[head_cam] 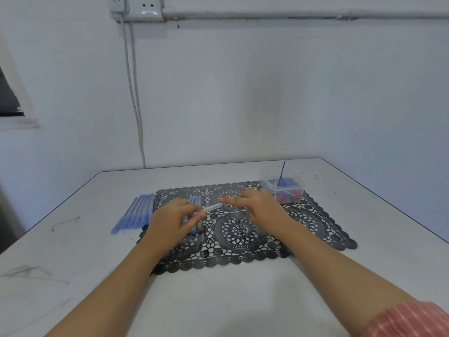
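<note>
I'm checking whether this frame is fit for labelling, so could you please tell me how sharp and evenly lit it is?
Head view: soft, even light, no glare, only faint shadows beside the forearms; the left hand and the clear tube it holds are motion-blurred, the right hand slightly less; the blue pens look soft; the black mat has a legible pattern.

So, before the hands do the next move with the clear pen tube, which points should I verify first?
1. Left hand grips the clear pen tube: ok.
2. Right hand pinches the tube's other end firmly: cannot tell, blurred.
3. Refill already inside the tube: cannot tell.
4. Plastic box of parts stands just beyond the right hand, with a blue refill sticking up from it: ok.
5. Row of blue pens lies at the left edge of the black mat, out of the way: ok.
</note>
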`<state>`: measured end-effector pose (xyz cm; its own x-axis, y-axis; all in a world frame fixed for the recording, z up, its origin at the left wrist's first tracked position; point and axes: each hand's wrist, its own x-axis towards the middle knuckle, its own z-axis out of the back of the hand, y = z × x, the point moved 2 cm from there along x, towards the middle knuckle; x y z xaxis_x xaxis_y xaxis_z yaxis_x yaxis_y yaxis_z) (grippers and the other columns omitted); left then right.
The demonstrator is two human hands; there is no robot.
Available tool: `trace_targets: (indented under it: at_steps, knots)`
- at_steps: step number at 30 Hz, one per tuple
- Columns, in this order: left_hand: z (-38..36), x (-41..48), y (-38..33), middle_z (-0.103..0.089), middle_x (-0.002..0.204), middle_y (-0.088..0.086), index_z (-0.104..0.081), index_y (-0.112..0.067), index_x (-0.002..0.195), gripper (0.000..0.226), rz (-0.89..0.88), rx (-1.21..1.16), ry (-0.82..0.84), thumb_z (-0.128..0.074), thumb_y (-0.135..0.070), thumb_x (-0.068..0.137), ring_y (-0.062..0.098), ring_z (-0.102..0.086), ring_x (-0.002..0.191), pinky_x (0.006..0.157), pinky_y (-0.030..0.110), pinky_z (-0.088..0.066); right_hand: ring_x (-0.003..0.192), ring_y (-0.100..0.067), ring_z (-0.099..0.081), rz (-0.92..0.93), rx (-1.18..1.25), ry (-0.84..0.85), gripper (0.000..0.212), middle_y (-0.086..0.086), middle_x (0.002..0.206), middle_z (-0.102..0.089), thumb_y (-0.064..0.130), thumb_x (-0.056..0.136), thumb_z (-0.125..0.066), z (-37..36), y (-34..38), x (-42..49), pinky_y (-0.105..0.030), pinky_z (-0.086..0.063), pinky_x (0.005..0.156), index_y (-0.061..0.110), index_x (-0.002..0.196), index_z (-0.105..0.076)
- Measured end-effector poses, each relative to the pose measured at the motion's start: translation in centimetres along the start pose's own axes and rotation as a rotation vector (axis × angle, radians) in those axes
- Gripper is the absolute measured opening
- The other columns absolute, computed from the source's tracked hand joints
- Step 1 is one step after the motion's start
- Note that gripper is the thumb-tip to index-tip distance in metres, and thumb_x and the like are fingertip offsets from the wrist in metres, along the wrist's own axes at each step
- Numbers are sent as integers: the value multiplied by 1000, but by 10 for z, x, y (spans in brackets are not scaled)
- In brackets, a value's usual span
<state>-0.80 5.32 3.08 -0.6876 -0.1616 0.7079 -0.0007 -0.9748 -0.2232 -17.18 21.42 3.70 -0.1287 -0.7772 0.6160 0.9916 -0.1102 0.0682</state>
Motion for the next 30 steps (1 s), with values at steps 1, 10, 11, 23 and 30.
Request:
trace_targets:
  at_steps: [1, 10, 11, 23, 30]
  knots:
    - [0, 0, 0, -59, 71, -16, -72, -27, 92, 54, -1, 1, -1, -35, -66, 85, 1, -52, 66, 52, 14, -39, 68, -5, -42, 0, -4, -2, 71, 4, 78, -65, -9, 73, -66, -1, 0, 0, -35, -46, 67, 36, 127, -51]
    - [0, 0, -3, -59, 72, -16, -72, -26, 92, 41, -14, 17, 7, -45, -55, 84, 1, -51, 65, 52, 16, -42, 65, -18, -60, 36, 11, -84, 63, -1, 80, -69, -14, 69, -62, 3, 5, 1, -34, -47, 62, 27, 116, -64]
    - [0, 0, -3, -59, 72, -15, -72, -26, 92, 40, -15, 16, 8, -45, -55, 84, 2, -52, 66, 52, 18, -43, 65, -18, -60, 36, 8, -91, 62, -1, 80, -70, -14, 69, -62, 4, 6, 1, -33, -46, 62, 27, 115, -65]
    - [0, 0, -4, -59, 71, -14, -73, -25, 92, 42, -11, 8, 11, -45, -55, 84, 2, -50, 64, 51, 20, -44, 66, -20, -63, -10, 50, -162, 39, -1, 79, -72, -5, 76, -61, 8, 13, 2, -39, -51, 61, 21, 103, -72]
    - [0, 0, -7, -59, 69, -15, -73, -24, 90, 41, -35, 39, 4, -45, -54, 84, 1, -49, 64, 53, 10, -33, 71, -19, -64, -49, 96, -127, 24, -1, 79, -71, 4, 81, -64, 10, 18, 0, -38, -51, 68, 17, 100, -72]
